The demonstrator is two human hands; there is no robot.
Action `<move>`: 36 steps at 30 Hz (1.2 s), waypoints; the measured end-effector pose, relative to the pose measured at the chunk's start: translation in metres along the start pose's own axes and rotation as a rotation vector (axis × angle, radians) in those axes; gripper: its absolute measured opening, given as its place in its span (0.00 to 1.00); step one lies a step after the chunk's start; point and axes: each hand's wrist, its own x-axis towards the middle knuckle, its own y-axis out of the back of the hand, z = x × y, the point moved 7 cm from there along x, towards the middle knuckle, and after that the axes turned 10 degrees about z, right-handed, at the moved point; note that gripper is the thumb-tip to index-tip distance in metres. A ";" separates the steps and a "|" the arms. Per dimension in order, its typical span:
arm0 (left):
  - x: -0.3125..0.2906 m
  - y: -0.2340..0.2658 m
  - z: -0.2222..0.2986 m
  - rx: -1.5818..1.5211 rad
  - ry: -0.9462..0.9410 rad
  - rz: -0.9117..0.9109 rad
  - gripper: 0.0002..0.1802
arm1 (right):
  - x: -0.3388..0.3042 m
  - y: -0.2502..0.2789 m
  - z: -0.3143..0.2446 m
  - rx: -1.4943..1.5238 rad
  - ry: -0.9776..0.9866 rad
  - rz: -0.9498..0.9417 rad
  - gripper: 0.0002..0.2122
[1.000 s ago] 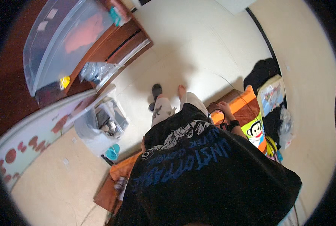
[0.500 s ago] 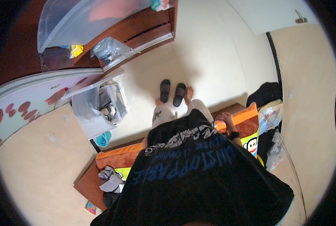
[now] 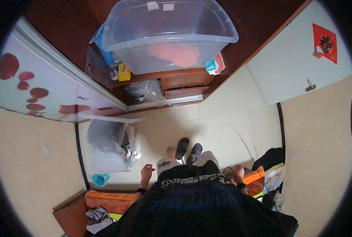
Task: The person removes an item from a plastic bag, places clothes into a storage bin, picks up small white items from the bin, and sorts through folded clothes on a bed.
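Note:
My left hand (image 3: 147, 173) hangs beside my left knee, fingers loosely bent and apart, with nothing seen in it. My right hand (image 3: 238, 172) is closed by my right thigh; a thin black cord (image 3: 226, 169) loops out beside it. Dark slippers lie on the floor ahead of me: the left slipper (image 3: 182, 148) has my bare left foot beside it, and the right slipper (image 3: 195, 152) appears to have my right foot in it. Behind my arms is an orange-brown plush cover (image 3: 105, 200) on a low brown seat.
Ahead, a brown cabinet (image 3: 259, 23) holds a large clear plastic bin (image 3: 164, 55). At left stand a lidded clear box (image 3: 133, 148) and a blue bucket (image 3: 100, 179). Grey cloth (image 3: 97, 215) lies on the seat. A dark bag (image 3: 268, 158) is at right, near a white door (image 3: 290, 59).
The view has tilted up toward the cabinet. My left hand has come out from beside my shirt into sight. My right foot seems to have gone into its slipper. The right hand stays closed.

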 end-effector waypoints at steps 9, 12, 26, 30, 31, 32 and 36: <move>0.038 0.000 0.103 0.119 -0.408 -0.037 0.09 | 0.139 0.069 -0.287 0.450 0.427 0.116 0.08; 0.066 0.009 0.160 0.005 -0.423 -0.019 0.08 | 0.170 0.098 -0.405 0.670 0.597 -0.061 0.04; 0.203 0.090 0.536 0.027 -0.779 0.654 0.09 | 0.445 -0.034 -0.853 0.390 0.863 -0.672 0.11; 0.265 0.092 0.603 0.208 -0.738 0.852 0.11 | 0.533 -0.178 -0.884 0.153 0.797 -0.890 0.17; 0.277 0.089 0.619 0.285 -0.787 0.892 0.11 | 0.538 -0.197 -0.879 0.097 0.815 -0.941 0.19; 0.289 0.087 0.629 0.360 -0.794 0.919 0.13 | 0.540 -0.217 -0.877 0.040 0.841 -0.996 0.20; 0.346 0.076 0.646 0.394 -0.780 0.868 0.15 | 0.565 -0.306 -0.815 0.048 0.621 -0.979 0.26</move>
